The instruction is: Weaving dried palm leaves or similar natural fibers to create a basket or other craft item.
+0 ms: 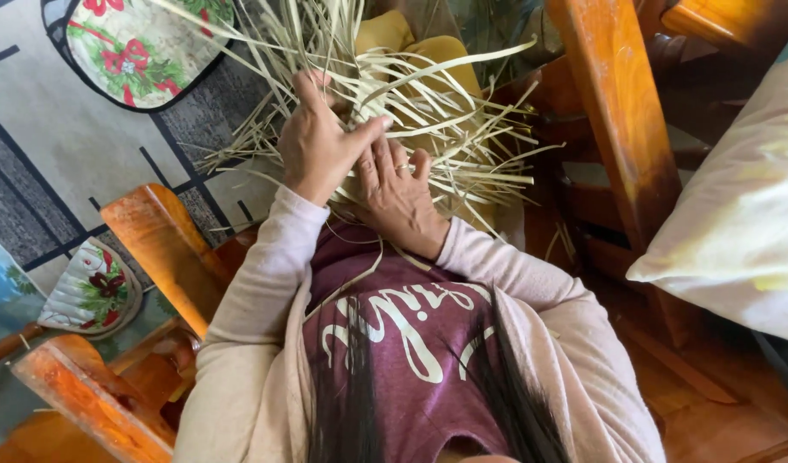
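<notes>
Your left hand (pixel 318 141) pinches pale straw strips (pixel 428 103) between thumb and fingers. Your right hand (pixel 400 195) lies just beside it, fingers pressed flat on the same tangled bundle in your lap, against a yellow cushion (pixel 445 51).

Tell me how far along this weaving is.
Done: a small woven patch seems to sit under the hands, mostly hidden. In hand: the left hand and right hand press on the pale straw strips at the centre. Left: most strips still fan out loose and unwoven.
</notes>
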